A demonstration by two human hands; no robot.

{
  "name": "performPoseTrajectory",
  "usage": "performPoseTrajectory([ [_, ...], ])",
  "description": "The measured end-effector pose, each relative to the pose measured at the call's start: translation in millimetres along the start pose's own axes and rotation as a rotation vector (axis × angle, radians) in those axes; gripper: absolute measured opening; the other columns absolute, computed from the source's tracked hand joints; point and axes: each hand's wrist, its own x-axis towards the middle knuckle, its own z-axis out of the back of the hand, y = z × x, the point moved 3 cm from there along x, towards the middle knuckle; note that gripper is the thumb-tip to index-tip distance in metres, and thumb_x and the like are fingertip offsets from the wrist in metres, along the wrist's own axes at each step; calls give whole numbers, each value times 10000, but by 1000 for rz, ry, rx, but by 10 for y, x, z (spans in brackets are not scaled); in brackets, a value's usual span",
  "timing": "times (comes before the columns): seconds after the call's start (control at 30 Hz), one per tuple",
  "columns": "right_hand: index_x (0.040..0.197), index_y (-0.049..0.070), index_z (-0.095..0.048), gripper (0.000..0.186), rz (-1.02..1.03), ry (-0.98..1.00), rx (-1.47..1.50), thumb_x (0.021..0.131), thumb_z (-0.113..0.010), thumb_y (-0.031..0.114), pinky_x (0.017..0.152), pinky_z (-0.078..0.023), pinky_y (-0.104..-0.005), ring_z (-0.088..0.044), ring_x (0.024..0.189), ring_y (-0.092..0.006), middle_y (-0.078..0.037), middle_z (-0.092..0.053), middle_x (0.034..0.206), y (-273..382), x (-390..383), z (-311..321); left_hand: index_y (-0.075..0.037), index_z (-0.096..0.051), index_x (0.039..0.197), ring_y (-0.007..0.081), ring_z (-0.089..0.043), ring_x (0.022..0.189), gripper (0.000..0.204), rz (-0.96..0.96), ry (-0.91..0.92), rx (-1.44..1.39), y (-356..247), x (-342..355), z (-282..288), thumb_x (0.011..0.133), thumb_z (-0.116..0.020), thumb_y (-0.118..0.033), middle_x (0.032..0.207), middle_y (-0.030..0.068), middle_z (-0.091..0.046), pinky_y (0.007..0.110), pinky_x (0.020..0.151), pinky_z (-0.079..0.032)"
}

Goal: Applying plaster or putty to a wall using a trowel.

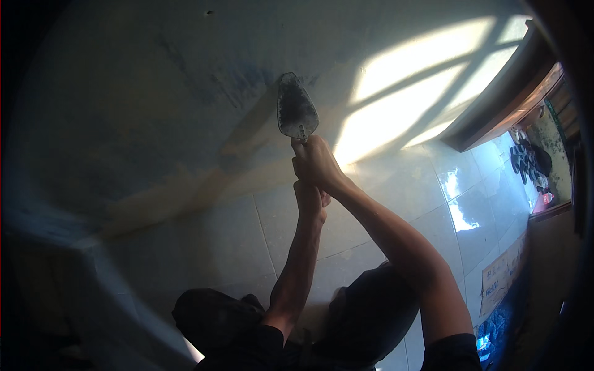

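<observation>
A pointed trowel (pixel 296 110) with a dark, stained metal blade stretches away from me, its tip at or very near a scuffed wall (pixel 148 99). I cannot tell whether the tip presses on the surface. Closest to the blade, my right hand (pixel 317 162) is wrapped round the handle. My left hand (pixel 309 196) is closed just below it, around the lower end of the handle, which the fingers mostly hide. Dark smears mark the wall beside the tip, and the shadow of my arms and the tool falls to the left.
Bright window light (pixel 408 83) falls on the wall at right, next to a wooden frame (pixel 504 93). Pale floor tiles (pixel 352 238) run below the wall, under my bent knees. Shoes (pixel 525 162), a cardboard sheet (pixel 502 281) and blue plastic (pixel 495 328) lie at far right.
</observation>
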Motion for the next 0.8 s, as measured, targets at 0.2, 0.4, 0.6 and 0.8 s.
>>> performPoseTrajectory([
  [0.2, 633, -57, -496, 356, 52, -16, 17, 903, -494, 176, 509, -437, -465, -576, 506, -403, -249, -506, 531, -105, -87, -15, -113, -505, 687, 51, -331, 371, 413, -151, -64, 26, 127, -7, -13, 954, -525, -428, 490, -62, -357, 258, 363, -211],
  [0.4, 708, -61, -532, 332, 118, -72, -28, 913, -507, 198, 550, -446, -486, -599, 578, -426, -271, -521, 576, 70, -45, 28, -112, -514, 695, 62, -355, 364, 413, -154, -12, 41, 84, 106, 55, 951, -524, -435, 495, -58, -401, 263, 357, -203],
  [0.6, 718, -61, -550, 375, 19, -30, -113, 925, -490, 245, 563, -451, -489, -612, 588, -418, -261, -544, 582, -128, -27, -10, -125, -497, 644, 53, -335, 360, 431, -125, -22, 36, 25, 26, -31, 950, -524, -427, 480, -63, -381, 260, 358, -187],
  [0.8, 735, -55, -578, 355, 41, -128, 77, 917, -477, 234, 589, -468, -489, -627, 606, -418, -263, -567, 605, 321, -26, -41, -134, -506, 671, 55, -314, 346, 431, -209, 110, 102, -276, 131, 104, 957, -505, -457, 466, -60, -347, 261, 347, -170],
])
